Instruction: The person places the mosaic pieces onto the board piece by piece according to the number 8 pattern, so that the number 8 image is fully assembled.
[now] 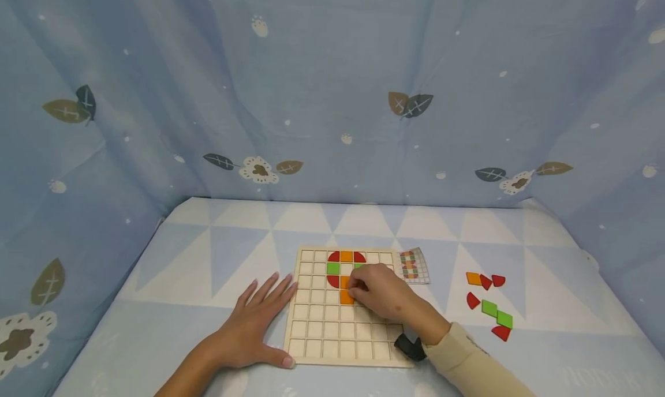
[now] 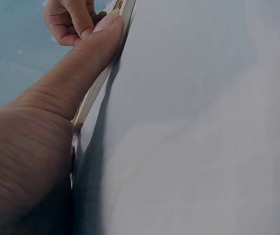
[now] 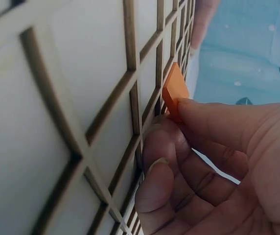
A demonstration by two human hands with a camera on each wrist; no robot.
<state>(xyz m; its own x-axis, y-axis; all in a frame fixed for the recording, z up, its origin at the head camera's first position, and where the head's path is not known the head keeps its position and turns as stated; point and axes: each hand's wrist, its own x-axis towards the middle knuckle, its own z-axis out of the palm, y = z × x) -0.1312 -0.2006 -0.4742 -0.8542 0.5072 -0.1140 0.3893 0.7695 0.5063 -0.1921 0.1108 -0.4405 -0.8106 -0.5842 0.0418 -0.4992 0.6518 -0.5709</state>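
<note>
My right hand (image 1: 381, 290) pinches an orange square tile (image 3: 175, 90) between thumb and finger, tilted close over the gridded wooden board (image 1: 317, 345). In the head view this orange tile sits at the fingertips, just below another orange square on the board. My left hand (image 1: 249, 330) lies spread by the board's left edge, its thumb (image 2: 88, 54) pointing to the near left corner. Set in the far rows are an orange square (image 1: 346, 256), red quarter circles (image 1: 334, 257) and green squares (image 1: 333, 268). My right fingers partly hide this group.
A small printed pattern card (image 1: 414, 266) lies at the board's far right. Farther right, loose on the patterned cloth, are an orange tile (image 1: 474, 278), several red quarter circles (image 1: 473, 300) and two green tiles (image 1: 489, 308). A blue curtain (image 1: 332, 97) hangs behind the table.
</note>
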